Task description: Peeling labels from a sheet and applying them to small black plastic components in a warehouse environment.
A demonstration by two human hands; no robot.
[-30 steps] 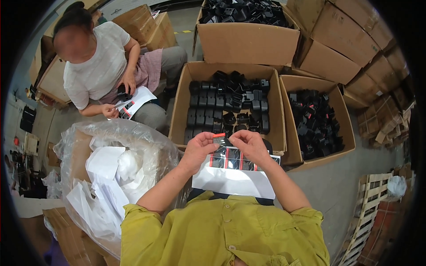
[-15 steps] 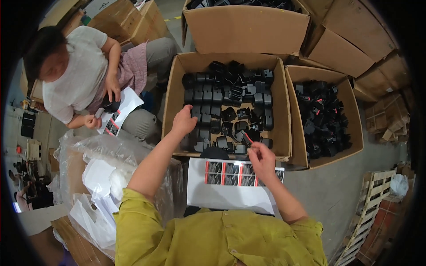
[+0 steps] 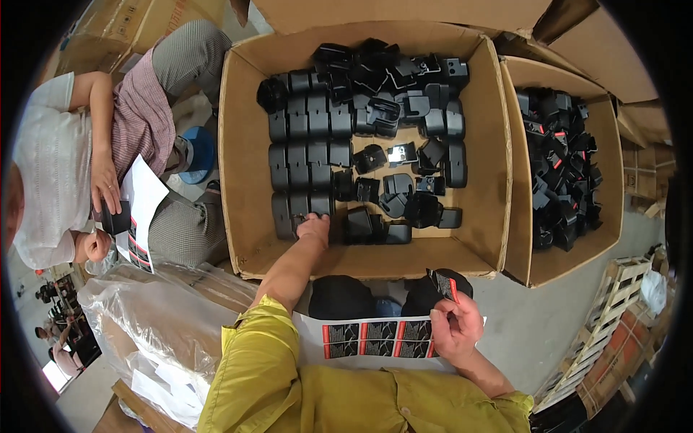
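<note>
My left hand [image 3: 313,231] reaches into a large open cardboard box [image 3: 245,249], its fingers closed on a black plastic part [image 3: 298,221] in the near-left corner; the fingertips are partly hidden. Several similar black parts [image 3: 297,163] stand in rows on the left of the box, while others lie jumbled to the right. Over my lap, my right hand [image 3: 458,328] pinches a peeled black-and-red sticker [image 3: 442,284], which curls up from the fingertips. Just below it lies a white sheet [image 3: 310,348] bearing a row of black-and-red stickers [image 3: 377,339].
A narrower cardboard box [image 3: 617,216] of loose black parts, some with red marks, stands at right. At left sits another person [image 3: 54,144] holding a black part over a sheet. Clear plastic wrap [image 3: 166,310] lies near my left arm; a wooden pallet [image 3: 592,332] stands far right.
My left hand has moved to the near-left corner of the box, onto a black part. My right hand has drawn back with the sticker from the box edge to above my lap. The view has shifted.
</note>
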